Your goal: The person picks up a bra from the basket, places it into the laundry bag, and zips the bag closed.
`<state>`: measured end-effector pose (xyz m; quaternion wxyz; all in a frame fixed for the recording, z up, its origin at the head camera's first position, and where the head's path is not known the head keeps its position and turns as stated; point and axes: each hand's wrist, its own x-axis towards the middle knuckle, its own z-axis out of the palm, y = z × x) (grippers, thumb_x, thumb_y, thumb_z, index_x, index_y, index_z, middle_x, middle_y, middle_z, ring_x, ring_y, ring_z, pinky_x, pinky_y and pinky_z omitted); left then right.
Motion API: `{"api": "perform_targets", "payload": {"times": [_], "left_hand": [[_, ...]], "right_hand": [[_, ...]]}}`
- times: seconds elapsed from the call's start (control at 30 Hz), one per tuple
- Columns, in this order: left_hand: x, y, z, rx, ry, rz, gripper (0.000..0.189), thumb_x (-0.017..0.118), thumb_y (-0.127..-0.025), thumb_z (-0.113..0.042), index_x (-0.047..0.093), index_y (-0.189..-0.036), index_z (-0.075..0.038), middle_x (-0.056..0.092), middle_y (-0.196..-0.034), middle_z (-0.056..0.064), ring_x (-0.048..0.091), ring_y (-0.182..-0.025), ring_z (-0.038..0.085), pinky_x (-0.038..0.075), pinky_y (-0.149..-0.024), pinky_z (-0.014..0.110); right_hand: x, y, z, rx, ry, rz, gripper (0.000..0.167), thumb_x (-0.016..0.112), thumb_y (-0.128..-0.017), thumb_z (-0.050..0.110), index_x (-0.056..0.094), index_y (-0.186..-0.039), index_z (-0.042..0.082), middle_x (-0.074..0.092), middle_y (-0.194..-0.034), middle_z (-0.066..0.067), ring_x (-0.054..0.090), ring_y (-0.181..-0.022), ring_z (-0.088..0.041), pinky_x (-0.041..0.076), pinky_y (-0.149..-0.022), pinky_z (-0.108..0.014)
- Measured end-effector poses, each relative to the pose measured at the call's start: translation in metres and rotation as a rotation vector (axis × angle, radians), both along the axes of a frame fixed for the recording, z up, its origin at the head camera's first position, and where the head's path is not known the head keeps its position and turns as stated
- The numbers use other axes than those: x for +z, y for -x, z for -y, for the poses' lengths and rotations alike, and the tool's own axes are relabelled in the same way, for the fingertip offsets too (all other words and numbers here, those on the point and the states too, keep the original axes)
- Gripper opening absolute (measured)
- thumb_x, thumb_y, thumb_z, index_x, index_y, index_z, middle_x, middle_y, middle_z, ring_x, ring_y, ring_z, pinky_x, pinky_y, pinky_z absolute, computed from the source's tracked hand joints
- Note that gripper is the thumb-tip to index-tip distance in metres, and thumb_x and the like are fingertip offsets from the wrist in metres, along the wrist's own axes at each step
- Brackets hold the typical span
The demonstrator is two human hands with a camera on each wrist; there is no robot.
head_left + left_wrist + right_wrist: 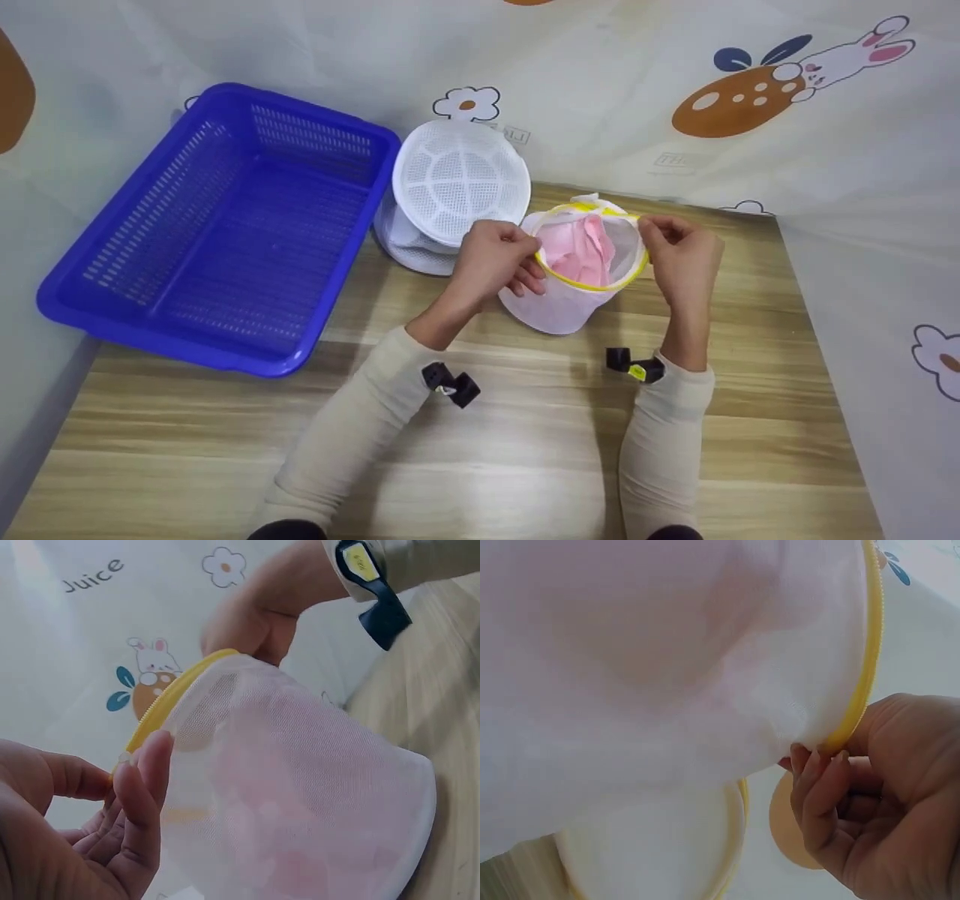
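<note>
A white mesh laundry bag (555,306) with a yellow zipper rim stands on the table, its round mouth held wide. Inside lies pink cloth (577,251), which also shows faintly through the mesh in the left wrist view. My left hand (495,259) pinches the left side of the zipper rim between thumb and fingers. On the opposite side, my right hand (684,255) pinches the rim; in the right wrist view its curled fingers (821,799) grip the yellow zipper edge (866,667). The bag's lid flap is folded at the back, partly hidden.
A blue plastic basket (330,315) with slotted sides sits at the left. Between it and the bag stands a white mesh container (461,184) with a round ribbed top. Behind the wooden table (525,450) hangs a patterned sheet (600,97).
</note>
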<state>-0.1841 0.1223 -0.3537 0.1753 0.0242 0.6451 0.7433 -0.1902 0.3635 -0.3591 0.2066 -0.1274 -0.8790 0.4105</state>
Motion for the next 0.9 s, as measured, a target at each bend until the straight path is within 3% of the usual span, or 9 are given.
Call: {"api": "perform_targets", "payload": {"times": [0.1, 0.2, 0.4, 0.73, 0.9], "left_hand": [[0.003, -0.004, 0.002, -0.006, -0.037, -0.009, 0.016, 0.057, -0.091, -0.004, 0.059, -0.077, 0.003, 0.063, -0.06, 0.015, 0.063, -0.047, 0.02, 0.046, -0.039, 0.023], [0.002, -0.011, 0.002, -0.025, -0.073, -0.004, 0.016, 0.057, -0.091, -0.004, 0.059, -0.076, 0.002, 0.063, -0.06, 0.015, 0.063, -0.047, 0.02, 0.045, -0.038, 0.023], [-0.006, -0.023, 0.006, -0.054, -0.104, 0.01, 0.017, 0.057, -0.092, -0.005, 0.06, -0.077, 0.003, 0.063, -0.061, 0.014, 0.063, -0.048, 0.019, 0.046, -0.039, 0.023], [-0.025, -0.035, 0.011, -0.092, -0.139, -0.003, 0.018, 0.057, -0.093, -0.008, 0.06, -0.08, 0.004, 0.064, -0.062, 0.014, 0.063, -0.048, 0.019, 0.045, -0.04, 0.023], [-0.028, -0.038, 0.011, -0.119, -0.152, -0.026, 0.019, 0.058, -0.094, -0.008, 0.061, -0.08, 0.005, 0.064, -0.063, 0.014, 0.063, -0.049, 0.019, 0.046, -0.041, 0.023]], "right_hand": [[0.004, -0.001, 0.002, -0.052, -0.042, -0.005, 0.024, 0.067, -0.088, 0.022, 0.074, -0.096, 0.0, 0.066, -0.078, -0.01, 0.055, -0.066, -0.015, 0.043, -0.055, -0.017], [0.007, -0.002, 0.004, -0.048, -0.062, -0.025, 0.025, 0.066, -0.089, 0.021, 0.074, -0.097, -0.001, 0.068, -0.081, -0.013, 0.056, -0.068, -0.016, 0.043, -0.057, -0.017], [0.006, -0.004, 0.004, 0.06, -0.106, -0.052, 0.021, 0.068, -0.088, 0.019, 0.075, -0.092, -0.001, 0.067, -0.077, -0.011, 0.055, -0.065, -0.015, 0.042, -0.056, -0.019], [0.002, -0.006, 0.002, 0.184, -0.093, 0.029, 0.02, 0.07, -0.088, 0.022, 0.075, -0.091, 0.004, 0.065, -0.073, -0.007, 0.056, -0.06, -0.014, 0.045, -0.051, -0.019], [0.0, -0.008, -0.005, 0.256, -0.054, 0.072, 0.027, 0.069, -0.089, 0.03, 0.075, -0.095, 0.004, 0.067, -0.078, -0.007, 0.059, -0.063, -0.016, 0.049, -0.054, -0.02]]}}
